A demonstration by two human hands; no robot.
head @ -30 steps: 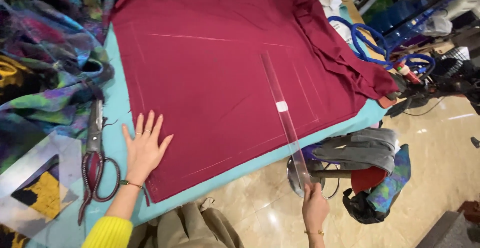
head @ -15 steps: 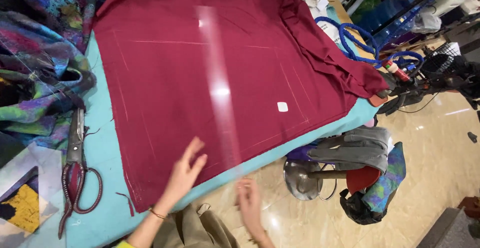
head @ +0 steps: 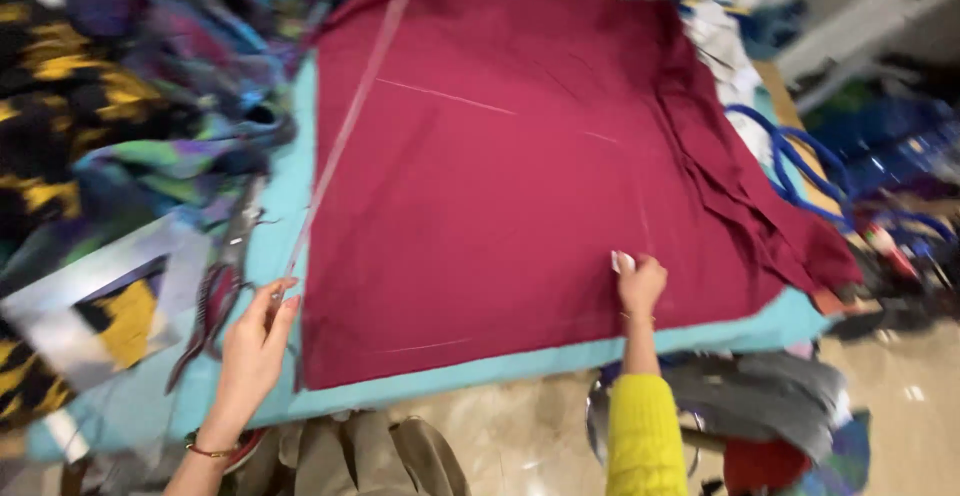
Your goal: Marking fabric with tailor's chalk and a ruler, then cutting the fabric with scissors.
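Large scissors (head: 215, 301) lie on a turquoise desk (head: 280, 216) beside heaped multicoloured patterned fabrics (head: 110, 106). Blue cords (head: 800, 171) trail at the far right. Grey bag (head: 775, 396) sits on the floor.

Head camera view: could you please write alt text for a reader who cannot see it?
A dark red cloth lies flat on a turquoise table. The left hand holds a long clear ruler along the cloth's left edge, and the right hand pinches a small white piece on the cloth.
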